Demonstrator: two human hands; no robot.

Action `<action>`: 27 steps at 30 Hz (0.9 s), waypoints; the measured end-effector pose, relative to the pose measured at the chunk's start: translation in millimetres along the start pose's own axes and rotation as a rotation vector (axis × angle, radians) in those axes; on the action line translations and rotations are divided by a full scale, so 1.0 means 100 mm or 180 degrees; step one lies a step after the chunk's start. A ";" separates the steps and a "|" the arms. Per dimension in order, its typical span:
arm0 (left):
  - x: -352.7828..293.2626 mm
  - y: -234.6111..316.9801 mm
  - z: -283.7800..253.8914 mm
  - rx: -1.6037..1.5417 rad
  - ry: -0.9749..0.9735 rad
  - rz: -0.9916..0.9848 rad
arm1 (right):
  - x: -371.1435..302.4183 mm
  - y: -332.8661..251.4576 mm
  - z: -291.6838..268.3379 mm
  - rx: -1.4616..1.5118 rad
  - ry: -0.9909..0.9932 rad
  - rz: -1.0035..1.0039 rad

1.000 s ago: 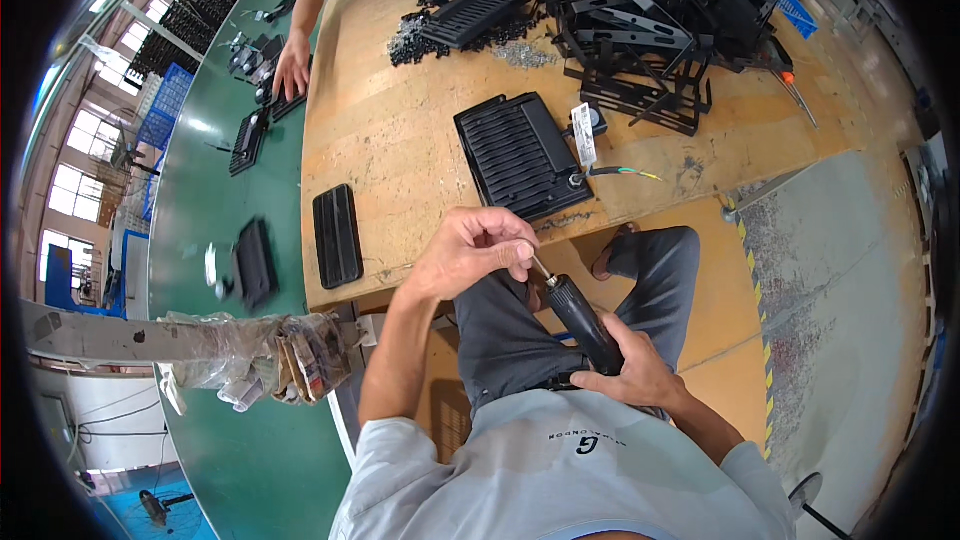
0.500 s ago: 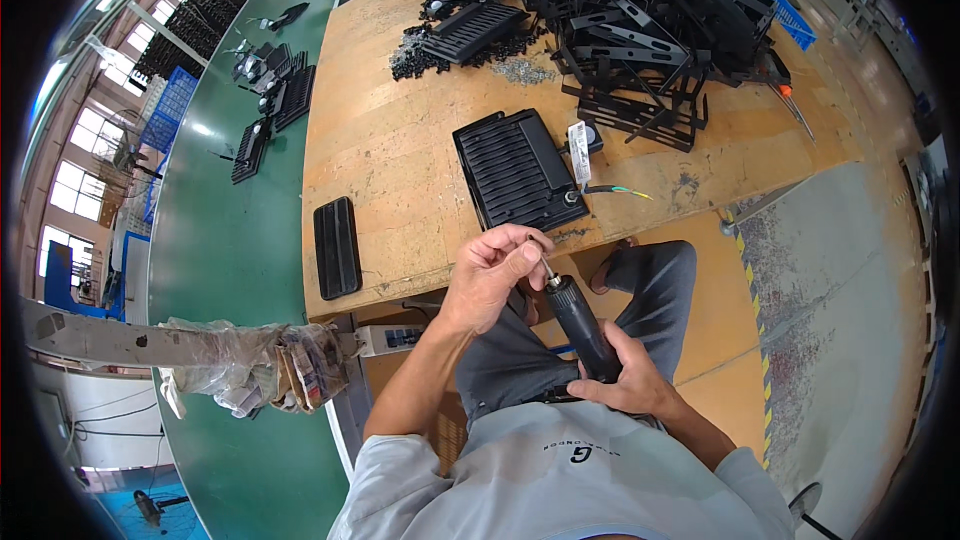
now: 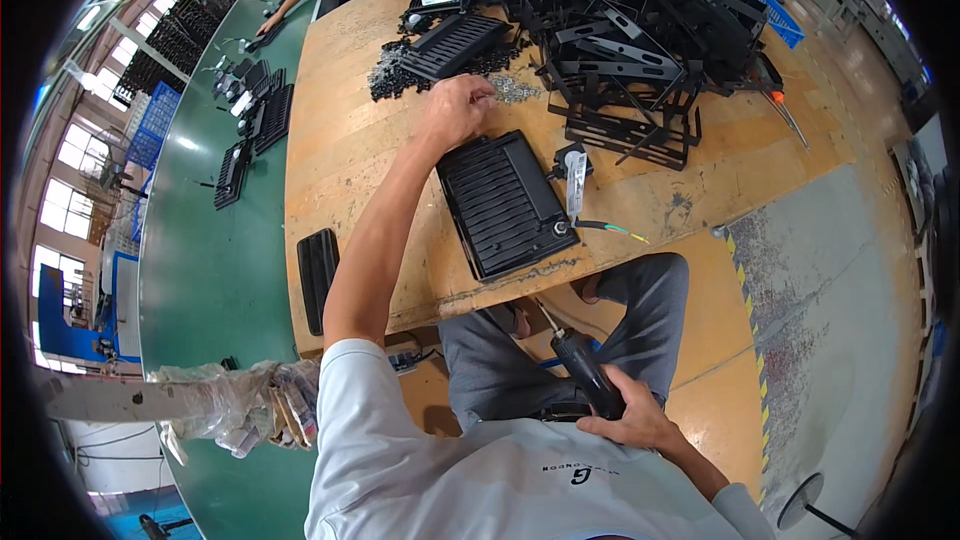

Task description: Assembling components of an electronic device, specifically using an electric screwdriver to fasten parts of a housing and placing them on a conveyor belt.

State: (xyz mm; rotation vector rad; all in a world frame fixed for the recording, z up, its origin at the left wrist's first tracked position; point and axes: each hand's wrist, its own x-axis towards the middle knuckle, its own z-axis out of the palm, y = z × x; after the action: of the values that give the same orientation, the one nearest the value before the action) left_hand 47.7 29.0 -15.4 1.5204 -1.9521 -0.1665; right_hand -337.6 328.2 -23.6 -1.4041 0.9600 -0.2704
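My right hand (image 3: 632, 412) is wrapped round a black electric screwdriver (image 3: 588, 372), held in front of my body with its thin bit pointing up and left. My left hand (image 3: 458, 112) is stretched out over the wooden table beside a pile of small silver parts (image 3: 516, 90). Its fingers are curled together; whether anything is between them is hidden. Just below that hand lies a black finned floodlight housing (image 3: 505, 202), with a cable, a white label (image 3: 576, 183) and a shiny screw at its lower right corner.
Black slotted brackets (image 3: 625, 35) are heaped at the back right, beside a screwdriver with an orange handle (image 3: 778, 98). More finned housings (image 3: 455, 46) lie at the back. A flat black piece (image 3: 317, 280) sits near the left edge. Across the green belt (image 3: 200, 270), a co-worker's arm (image 3: 290, 5) reaches out.
My left hand has left the screwdriver's bit and moved forward to the small silver parts. The right hand still holds the screwdriver, its tip now bare. The co-worker's arm has reached lower over the belt.
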 end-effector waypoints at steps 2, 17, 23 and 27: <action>0.12 -0.06 0.07 0.0215 -0.0070 -0.0007 | 0.01 0.00 -0.01 -0.0016 0.0007 0.0166; 0.31 -0.24 0.07 0.0632 0.0215 0.0295 | 0.03 0.03 -0.06 0.0326 0.0062 0.0241; 0.04 -0.28 -0.22 0.0734 0.0432 0.0201 | 0.04 0.07 -0.01 0.0535 -0.0039 0.0276; -0.22 0.06 -0.31 0.0819 0.0608 0.0125 | 0.07 0.02 0.02 0.0863 -0.0031 0.0331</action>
State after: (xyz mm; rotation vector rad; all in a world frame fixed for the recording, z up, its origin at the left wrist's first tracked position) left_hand 62.6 58.9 2.4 1.5923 -1.9029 0.2480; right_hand -332.2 325.5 -28.4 -1.1039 0.9471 -0.3038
